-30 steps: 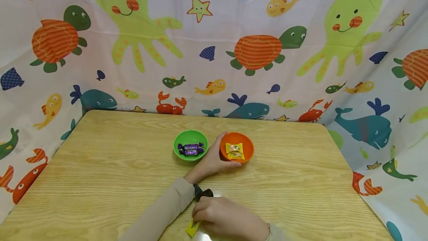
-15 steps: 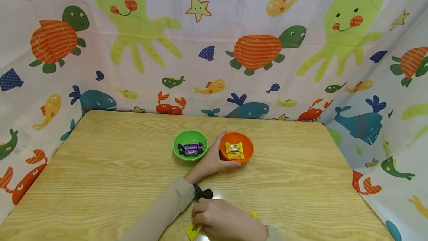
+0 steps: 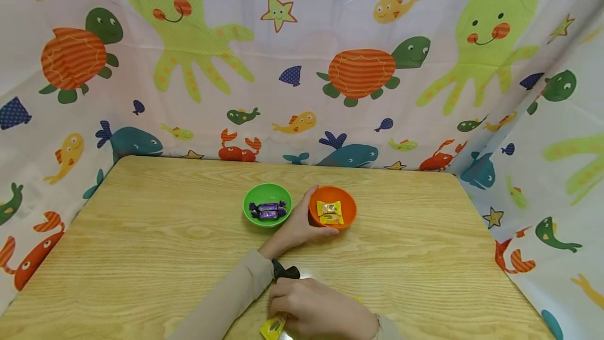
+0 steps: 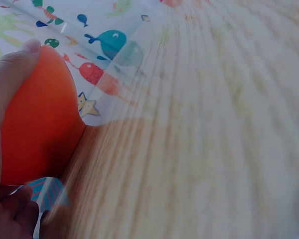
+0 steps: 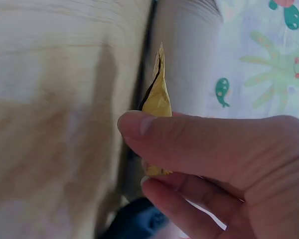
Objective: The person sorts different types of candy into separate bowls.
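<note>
My left hand [image 3: 297, 227] curves round the near left side of an orange bowl [image 3: 350, 211], thumb along its front. Inside that bowl lie two yellow-wrapped candies [image 3: 329, 209]. In the left wrist view, the orange bowl [image 4: 40, 119] stands on the table between thumb and fingers. Nearer the front, my right hand [image 3: 321, 306] pinches another yellow-wrapped candy [image 3: 272, 328]; in the right wrist view, thumb and fingers hide the middle of the wrapper [image 5: 158, 102]. A green bowl [image 3: 267, 191] with purple-wrapped candies [image 3: 269, 211] sits left of the orange one.
Behind my right hand a bit of yellow wrapper [image 3: 358, 299] shows. A black wrist device [image 3: 287, 271] is on my left wrist, close to the right hand. The wooden table [image 3: 155, 224] meets a sea-animal curtain [image 3: 292, 98] at the back and sides.
Both hands stay nearly in place; the right hand and its candy shift slightly. The yellow bit behind the right hand came into sight, then got partly covered. The right-hand curtain has shifted.
</note>
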{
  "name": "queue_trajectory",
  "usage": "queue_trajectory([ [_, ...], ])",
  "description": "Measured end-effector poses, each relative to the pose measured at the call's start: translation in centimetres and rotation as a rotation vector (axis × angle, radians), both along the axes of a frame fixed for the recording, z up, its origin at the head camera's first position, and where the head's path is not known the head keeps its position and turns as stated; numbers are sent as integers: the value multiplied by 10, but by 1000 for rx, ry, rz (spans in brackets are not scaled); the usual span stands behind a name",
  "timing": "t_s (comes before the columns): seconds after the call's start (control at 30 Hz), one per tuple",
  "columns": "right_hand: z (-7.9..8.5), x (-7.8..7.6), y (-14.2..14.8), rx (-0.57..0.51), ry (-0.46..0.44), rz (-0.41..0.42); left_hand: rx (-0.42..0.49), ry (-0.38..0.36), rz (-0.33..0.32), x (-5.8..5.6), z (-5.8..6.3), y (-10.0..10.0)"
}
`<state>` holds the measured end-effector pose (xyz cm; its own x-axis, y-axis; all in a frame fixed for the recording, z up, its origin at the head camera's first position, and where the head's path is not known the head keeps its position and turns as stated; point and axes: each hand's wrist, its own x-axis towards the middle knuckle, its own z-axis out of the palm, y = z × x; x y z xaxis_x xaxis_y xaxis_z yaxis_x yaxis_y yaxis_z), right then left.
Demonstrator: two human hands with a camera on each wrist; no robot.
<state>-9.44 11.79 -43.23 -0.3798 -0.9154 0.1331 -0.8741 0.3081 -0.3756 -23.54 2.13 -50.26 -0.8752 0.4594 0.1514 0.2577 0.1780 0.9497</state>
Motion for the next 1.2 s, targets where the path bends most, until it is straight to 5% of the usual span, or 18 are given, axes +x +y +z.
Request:
queue_trajectory([
  [0.4,35,-27,20,-249,23,-45,-4,3,7,0,1,-1],
  [0.7,51,-58,44,-429,19,-177,13,51,-43,-8,-2,-4],
  [0.87,45,-80,59,-469,24,-296,-17,79,-41,-10,-5,-5],
  [1.2,9,-116,91,-364,-94,-689,28,45,-16,-4,-5,-1],
])
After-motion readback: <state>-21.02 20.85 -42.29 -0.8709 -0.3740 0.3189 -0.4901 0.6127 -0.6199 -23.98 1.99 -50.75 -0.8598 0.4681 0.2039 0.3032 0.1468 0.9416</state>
